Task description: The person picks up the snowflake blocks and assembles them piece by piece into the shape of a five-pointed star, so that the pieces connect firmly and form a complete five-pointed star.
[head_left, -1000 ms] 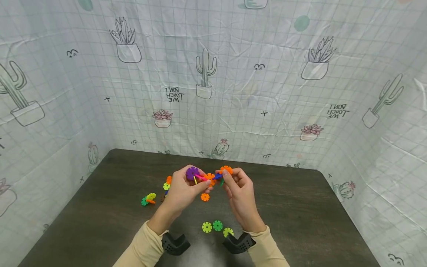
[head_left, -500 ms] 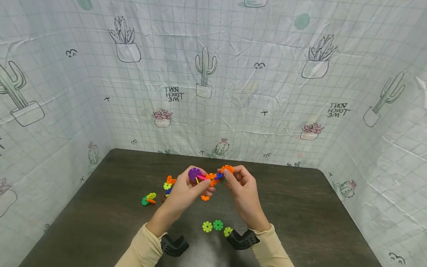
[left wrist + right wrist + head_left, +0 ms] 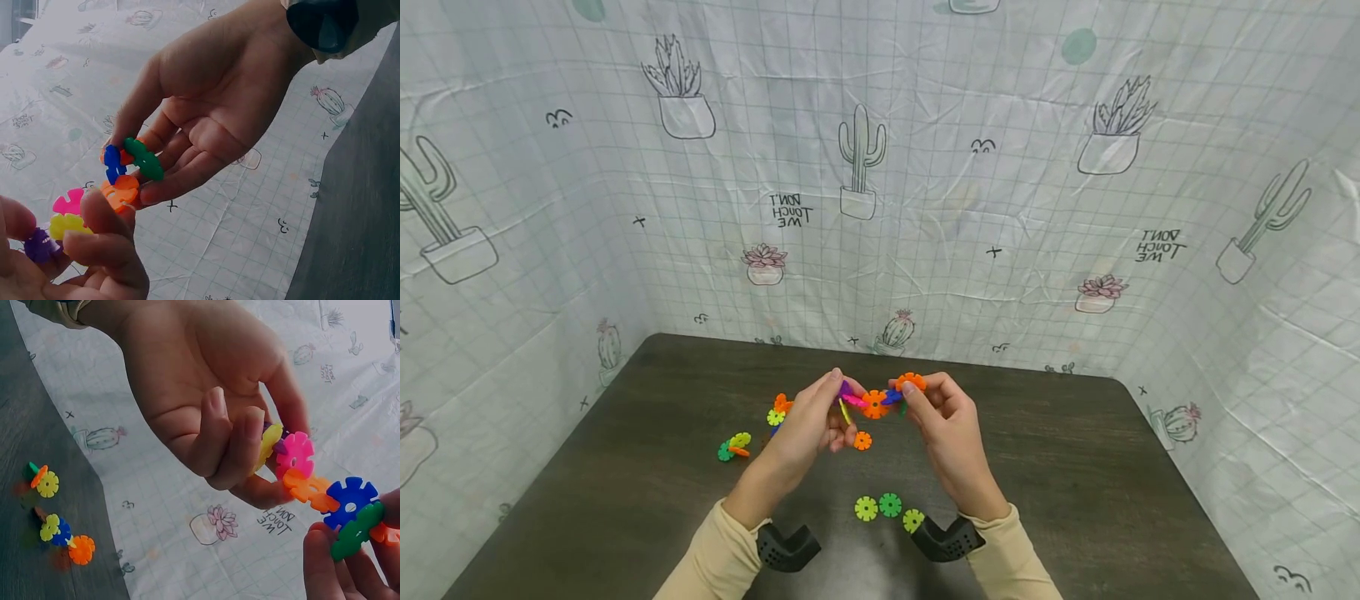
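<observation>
Both hands hold up one chain of interlocking notched plastic discs above the table. My left hand (image 3: 801, 425) pinches the purple disc (image 3: 41, 245) at the chain's left end. A yellow disc (image 3: 269, 445) and a pink disc (image 3: 295, 456) sit beside its curled fingers. An orange disc (image 3: 874, 404) forms the middle, slotted between the pink one and a blue disc (image 3: 347, 499). At the other end my right hand (image 3: 951, 433) pinches an orange disc (image 3: 912, 381) between thumb and fingers. A green disc (image 3: 357, 530) joins the blue one there.
On the dark table (image 3: 1075, 483), a loose orange disc (image 3: 862, 441) lies beyond two lime discs, one being the lime disc (image 3: 866, 508), and a green disc (image 3: 890, 505). Joined clusters rest at left, including a green-lime-orange cluster (image 3: 739, 444). A patterned curtain (image 3: 925, 208) surrounds the back.
The left hand's fingers have shifted back off the middle orange disc onto the purple one, which has turned edge-on. The right hand drifted slightly right, then stayed.
</observation>
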Demonstrator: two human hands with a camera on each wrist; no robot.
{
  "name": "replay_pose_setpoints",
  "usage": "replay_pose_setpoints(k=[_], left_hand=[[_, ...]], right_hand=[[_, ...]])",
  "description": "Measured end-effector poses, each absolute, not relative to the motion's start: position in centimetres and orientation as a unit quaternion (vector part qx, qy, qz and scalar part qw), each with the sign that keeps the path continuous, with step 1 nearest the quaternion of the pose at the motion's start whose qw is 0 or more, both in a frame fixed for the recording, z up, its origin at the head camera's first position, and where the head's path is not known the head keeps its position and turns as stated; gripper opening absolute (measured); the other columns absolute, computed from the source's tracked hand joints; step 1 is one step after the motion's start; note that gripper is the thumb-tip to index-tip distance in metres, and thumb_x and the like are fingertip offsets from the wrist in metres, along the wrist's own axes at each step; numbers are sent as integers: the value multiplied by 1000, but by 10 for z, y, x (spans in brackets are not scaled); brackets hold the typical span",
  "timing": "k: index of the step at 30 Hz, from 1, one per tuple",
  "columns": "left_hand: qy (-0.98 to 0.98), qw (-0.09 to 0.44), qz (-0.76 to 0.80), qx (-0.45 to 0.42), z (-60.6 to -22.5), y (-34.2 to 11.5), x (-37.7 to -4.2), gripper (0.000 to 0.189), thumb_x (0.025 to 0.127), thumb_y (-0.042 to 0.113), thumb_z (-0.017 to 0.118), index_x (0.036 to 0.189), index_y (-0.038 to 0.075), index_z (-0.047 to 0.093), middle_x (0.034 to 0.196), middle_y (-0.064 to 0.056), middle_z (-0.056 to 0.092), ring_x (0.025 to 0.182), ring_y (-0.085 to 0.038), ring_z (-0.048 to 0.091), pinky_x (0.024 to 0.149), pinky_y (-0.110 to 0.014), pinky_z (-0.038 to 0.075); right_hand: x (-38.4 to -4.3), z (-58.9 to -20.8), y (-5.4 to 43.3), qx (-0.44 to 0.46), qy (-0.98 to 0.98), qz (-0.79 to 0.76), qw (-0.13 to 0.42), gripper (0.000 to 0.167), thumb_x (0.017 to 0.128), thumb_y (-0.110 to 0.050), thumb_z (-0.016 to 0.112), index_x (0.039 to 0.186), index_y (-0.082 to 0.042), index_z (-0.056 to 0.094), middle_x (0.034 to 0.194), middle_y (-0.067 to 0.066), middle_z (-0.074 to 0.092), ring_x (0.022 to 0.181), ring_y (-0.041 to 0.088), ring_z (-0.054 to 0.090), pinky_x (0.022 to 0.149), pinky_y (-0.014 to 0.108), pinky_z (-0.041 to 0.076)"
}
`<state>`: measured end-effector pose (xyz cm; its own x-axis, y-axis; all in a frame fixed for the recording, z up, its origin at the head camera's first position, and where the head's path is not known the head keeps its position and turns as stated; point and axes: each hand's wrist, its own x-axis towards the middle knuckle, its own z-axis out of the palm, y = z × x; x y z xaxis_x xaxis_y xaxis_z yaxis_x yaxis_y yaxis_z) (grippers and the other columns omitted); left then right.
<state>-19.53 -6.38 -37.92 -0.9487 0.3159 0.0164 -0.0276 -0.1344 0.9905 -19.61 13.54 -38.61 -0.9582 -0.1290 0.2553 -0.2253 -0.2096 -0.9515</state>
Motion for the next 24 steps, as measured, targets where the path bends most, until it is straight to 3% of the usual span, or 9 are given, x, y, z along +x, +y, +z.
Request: replay_pose_setpoints(k=[8,18,24], left_hand=[[580,140,792,129,-379,-69,-194,33,110,28,35,107,4,58,89,-5,56,61,-15,56,55,-19,45],[541,146,817,139,-378,-73,-193,34,110,31,36,106,8,60,92,-8,58,64,-15,61,57,-20,50],[525,148,826,141,-379,-77,-193,35,110,31,34,107,9,61,95,-7,59,68,-16,62,60,-22,50]], right_hand=[[-196,-387,137,153,-628,762,25,27,102,-20,63,118,2,57,118,5,69,109,17,68,102,31,54],[-198,-387,137,164,-635,755,17,30,104,-21,60,123,1,57,121,3,68,111,17,67,101,29,54],[-206,-391,138,184,-617,765,34,51,111,-43,34,142,-3,44,142,16,54,131,23,55,107,30,48]])
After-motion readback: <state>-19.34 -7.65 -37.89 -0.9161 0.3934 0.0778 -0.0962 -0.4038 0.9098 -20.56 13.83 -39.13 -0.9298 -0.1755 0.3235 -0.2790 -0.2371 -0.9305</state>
